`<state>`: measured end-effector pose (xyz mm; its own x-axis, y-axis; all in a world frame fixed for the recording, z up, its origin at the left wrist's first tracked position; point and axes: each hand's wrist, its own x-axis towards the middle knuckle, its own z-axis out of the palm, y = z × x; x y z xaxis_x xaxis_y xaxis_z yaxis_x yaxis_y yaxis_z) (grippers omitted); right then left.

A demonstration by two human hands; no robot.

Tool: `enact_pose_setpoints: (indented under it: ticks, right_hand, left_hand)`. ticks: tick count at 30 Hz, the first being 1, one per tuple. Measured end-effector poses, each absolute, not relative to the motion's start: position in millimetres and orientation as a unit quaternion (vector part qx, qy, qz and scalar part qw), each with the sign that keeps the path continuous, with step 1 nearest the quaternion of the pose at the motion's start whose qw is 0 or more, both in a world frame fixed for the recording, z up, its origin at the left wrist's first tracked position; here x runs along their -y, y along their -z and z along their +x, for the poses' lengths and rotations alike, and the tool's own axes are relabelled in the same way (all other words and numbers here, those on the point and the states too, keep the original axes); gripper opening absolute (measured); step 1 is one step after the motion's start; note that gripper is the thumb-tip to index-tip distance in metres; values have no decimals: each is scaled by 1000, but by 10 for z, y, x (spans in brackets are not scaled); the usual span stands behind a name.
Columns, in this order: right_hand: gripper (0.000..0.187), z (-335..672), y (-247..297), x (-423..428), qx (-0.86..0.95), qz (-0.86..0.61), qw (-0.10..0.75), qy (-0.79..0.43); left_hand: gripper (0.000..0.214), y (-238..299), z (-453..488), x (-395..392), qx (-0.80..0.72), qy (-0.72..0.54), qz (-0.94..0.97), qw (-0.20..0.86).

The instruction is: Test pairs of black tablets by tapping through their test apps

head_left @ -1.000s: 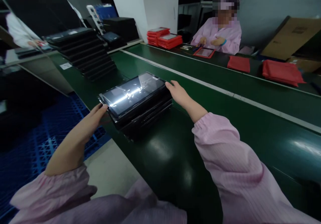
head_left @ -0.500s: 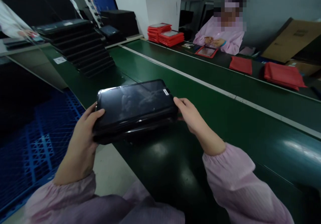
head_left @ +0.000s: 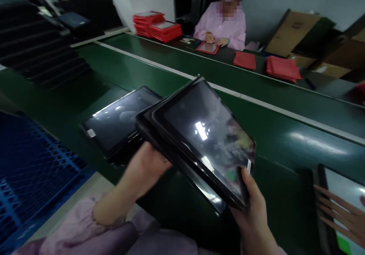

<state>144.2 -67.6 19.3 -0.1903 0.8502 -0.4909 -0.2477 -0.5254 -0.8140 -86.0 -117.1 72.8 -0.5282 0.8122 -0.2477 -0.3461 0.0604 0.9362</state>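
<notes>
Above the green work surface [head_left: 273, 133], we judge this a handling step, our right hand [head_left: 253, 201] gripping a tilted tablet stack [head_left: 196, 110], our left hand [head_left: 146, 167] at its left edge, closure too hidden to tell, the next move calling for steady, aligned layers.

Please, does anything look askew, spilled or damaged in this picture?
Slightly askew: the stack of glossy black rectangular tablets in the person's bare right hand is tilted, and its edges do not line up; a lower tablet juts out toward the person. I see no spill or clear damage.
</notes>
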Motion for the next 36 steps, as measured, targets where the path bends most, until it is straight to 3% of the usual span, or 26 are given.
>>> enact_pose_setpoints:
  ticks: [6, 11, 17, 19, 24, 31, 33, 36]
  right_hand:
    - [58, 1716, 188, 1283, 182, -555, 434, -686]
    - [81, 2351, 448, 1350, 185, -606, 493, -596]
    - [80, 2708, 420, 1110, 290, -620, 285, -672]
    - [84, 2631, 389, 1078, 259, -634, 255, -683]
    - [87, 2559, 388, 1137, 201, -656, 260, -680]
    - [90, 2985, 542, 877, 202, -746, 321, -548]
    - [86, 3096, 583, 733, 212, -776, 321, -499]
    - [76, 3166, 640, 562, 308, -782, 328, -431]
  left_hand:
    - [67, -229, -245, 828, -533, -632, 175, 535]
    - [60, -39, -254, 765, -549, -568, 176, 587]
    - [54, 126, -205, 751, -598, -432, 229, 635]
    - [56, 133, -203, 726, -611, -399, 259, 633]
    - [60, 105, -302, 604, -651, -394, 296, 577]
    - [70, 179, -774, 333, -694, -406, 354, 478]
    - [65, 244, -889, 302, -720, -365, 412, 423]
    - [60, 343, -967, 302, -759, -299, 521, 253]
